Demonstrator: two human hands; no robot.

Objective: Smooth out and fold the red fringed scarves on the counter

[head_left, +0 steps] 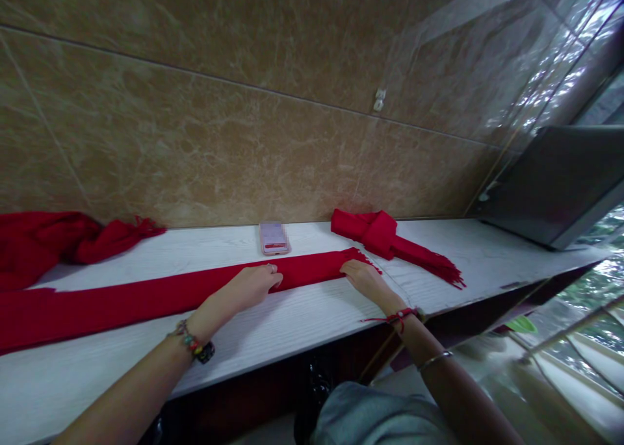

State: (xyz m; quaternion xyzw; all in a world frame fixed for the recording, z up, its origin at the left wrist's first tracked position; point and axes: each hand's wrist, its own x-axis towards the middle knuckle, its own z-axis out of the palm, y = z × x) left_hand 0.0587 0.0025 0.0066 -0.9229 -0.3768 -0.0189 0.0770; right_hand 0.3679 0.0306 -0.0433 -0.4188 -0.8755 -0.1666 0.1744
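A long red scarf [146, 299] lies stretched flat along the white counter [302, 328]. My left hand [251, 286] rests on its near edge around the middle, fingers curled and pinching the fabric. My right hand [363, 277] presses on the scarf's fringed right end, fingers closed over the cloth. A beaded bracelet sits on my left wrist, a red string and a metal bangle on my right.
A pink phone [273, 238] lies just behind the scarf by the tiled wall [244, 127]. A folded, knotted red scarf [385, 237] lies to the right, a bunched red scarf [53, 240] at far left. A dark grey box [556, 182] stands at the counter's right end.
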